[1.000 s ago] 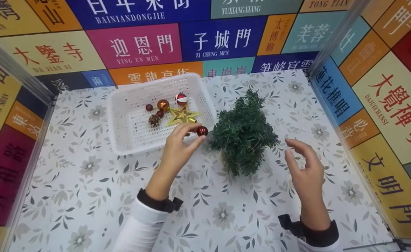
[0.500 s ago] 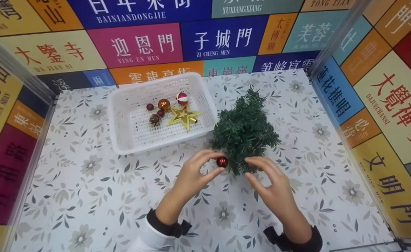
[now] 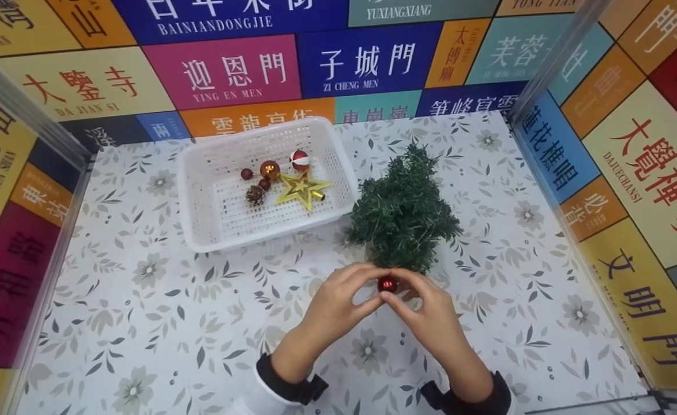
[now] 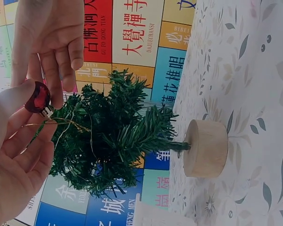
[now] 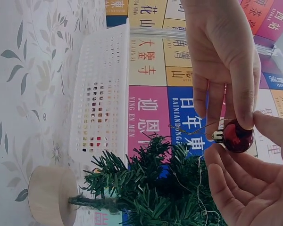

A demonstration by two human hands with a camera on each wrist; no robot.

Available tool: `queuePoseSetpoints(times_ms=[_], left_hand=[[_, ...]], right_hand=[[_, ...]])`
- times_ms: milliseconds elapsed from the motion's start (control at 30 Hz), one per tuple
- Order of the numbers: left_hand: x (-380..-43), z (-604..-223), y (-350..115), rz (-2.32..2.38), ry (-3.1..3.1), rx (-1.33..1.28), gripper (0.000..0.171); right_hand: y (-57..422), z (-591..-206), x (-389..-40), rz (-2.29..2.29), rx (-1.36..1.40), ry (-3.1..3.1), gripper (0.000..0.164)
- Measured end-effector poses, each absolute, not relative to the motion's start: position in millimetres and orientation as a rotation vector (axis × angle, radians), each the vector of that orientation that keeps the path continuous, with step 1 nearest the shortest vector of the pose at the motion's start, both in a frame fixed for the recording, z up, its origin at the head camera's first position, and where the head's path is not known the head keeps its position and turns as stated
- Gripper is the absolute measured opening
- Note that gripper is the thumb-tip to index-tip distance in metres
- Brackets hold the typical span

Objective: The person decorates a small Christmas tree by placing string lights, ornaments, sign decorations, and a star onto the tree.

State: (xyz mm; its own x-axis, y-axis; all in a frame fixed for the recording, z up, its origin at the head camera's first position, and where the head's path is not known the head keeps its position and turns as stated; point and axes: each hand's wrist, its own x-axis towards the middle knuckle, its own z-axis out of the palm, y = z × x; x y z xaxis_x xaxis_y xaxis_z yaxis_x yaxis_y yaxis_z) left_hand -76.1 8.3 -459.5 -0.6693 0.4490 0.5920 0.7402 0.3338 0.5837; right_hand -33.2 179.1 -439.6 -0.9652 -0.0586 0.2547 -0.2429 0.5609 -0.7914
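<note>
A shiny dark red Christmas bauble (image 3: 388, 283) is between my two hands, in front of the small artificial Christmas tree (image 3: 405, 213). My left hand (image 3: 330, 305) pinches it between thumb and fingers. From the other side my right hand (image 3: 439, 317) brings thumb and index finger round the same bauble, their tips right at it. In the right wrist view the bauble (image 5: 239, 136) has a metal cap with a thin gold hanging cord (image 5: 191, 130) trailing toward the branches. The tree stands upright on a round wooden base (image 4: 206, 148).
Left of the tree, a white perforated plastic basket (image 3: 200, 230) holds a gold star (image 3: 302, 189), a pine cone (image 3: 255, 195), an orange-gold bauble (image 3: 270, 169), a red-and-white ball (image 3: 298, 160) and small dark red balls. Sign-printed panels (image 3: 367, 63) wall in the flower-patterned table (image 3: 142, 323).
My left hand has carried the bauble from beside the basket rightward and nearer to me. My right hand has come in from the right of the tree to meet it at the bauble.
</note>
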Motion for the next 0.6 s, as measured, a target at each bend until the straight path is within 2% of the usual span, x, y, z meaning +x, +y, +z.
queuePoseSetpoints(times_ms=[333, 600], left_hand=[[-77.1, -463.6, 10.6, -1.356, -2.239, -1.072, 0.034], [-77.8, -466.4, 7.9, -1.470, -2.239, -0.862, 0.017]], right_hand=[[181.6, -440.8, -33.9, 1.457, 0.189, -2.536, 0.027], [183.4, -441.7, -34.6, 1.422, 0.171, -2.539, 0.028]])
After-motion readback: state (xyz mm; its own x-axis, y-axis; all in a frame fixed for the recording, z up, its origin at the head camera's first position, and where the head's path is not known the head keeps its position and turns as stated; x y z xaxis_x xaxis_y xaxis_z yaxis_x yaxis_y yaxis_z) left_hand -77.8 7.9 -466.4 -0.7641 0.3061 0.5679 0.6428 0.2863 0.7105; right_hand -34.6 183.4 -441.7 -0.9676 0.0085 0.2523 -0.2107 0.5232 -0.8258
